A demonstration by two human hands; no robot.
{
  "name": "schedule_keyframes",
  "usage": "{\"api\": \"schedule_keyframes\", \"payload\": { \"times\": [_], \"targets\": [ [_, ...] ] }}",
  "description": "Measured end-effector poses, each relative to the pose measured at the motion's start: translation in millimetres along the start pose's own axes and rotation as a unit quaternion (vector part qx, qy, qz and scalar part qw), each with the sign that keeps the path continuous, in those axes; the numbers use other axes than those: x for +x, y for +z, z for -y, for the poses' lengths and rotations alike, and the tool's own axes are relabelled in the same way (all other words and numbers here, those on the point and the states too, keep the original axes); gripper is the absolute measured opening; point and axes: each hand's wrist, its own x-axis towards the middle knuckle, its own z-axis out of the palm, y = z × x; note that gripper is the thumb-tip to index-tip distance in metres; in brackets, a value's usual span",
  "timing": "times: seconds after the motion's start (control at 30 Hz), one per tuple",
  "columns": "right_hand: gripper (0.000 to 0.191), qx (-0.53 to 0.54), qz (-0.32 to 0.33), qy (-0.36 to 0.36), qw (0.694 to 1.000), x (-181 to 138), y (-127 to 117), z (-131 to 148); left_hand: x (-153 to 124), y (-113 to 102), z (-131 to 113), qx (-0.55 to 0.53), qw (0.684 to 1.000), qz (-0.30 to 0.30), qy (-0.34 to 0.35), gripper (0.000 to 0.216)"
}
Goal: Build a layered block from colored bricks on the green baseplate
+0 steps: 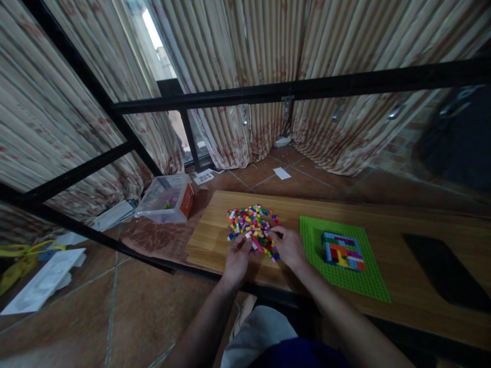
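A loose pile of small multicoloured building bricks (249,221) lies on the wooden board. At its near left edge is my left hand (237,254), fingers curled and closed around a few bricks, with white and pink ones showing by the fingertips. My right hand (287,245) reaches in from the other side, thumb and forefinger pinched together over the pile; whatever is between them is too small to make out. To the right a green baseplate (368,286) carries a low, block-shaped build of bricks (342,251) with a blue rim and a mixed-colour top. Neither hand touches it.
A clear plastic box (163,202) with an orange label and a few bricks stands left of the wooden board (207,230). A flat black object (445,271) lies at the board's right. Black metal rails (264,94) cross before the curtains (245,46). Papers lie on the tiled floor.
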Motion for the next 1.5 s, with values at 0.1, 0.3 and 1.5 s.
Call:
{"api": "schedule_keyframes", "payload": {
  "times": [0.1,0.3,1.5],
  "targets": [
    [0.024,-0.013,-0.009,-0.041,0.999,-1.7,-0.1,1.5,-0.7,0.1,-0.3,-0.007,1.0,-0.004,-0.006,0.032],
    [0.037,0.107,0.062,-0.025,0.992,-24.0,-7.5,28.6,-3.6,6.1,0.5,-0.002,1.0,-0.025,-0.008,0.04],
    [0.036,-0.05,-0.043,-0.037,0.997,-5.0,-7.9,-6.6,-12.2,7.5,10.7,0.045,0.998,-0.036,-0.022,0.027]
  ]
}}
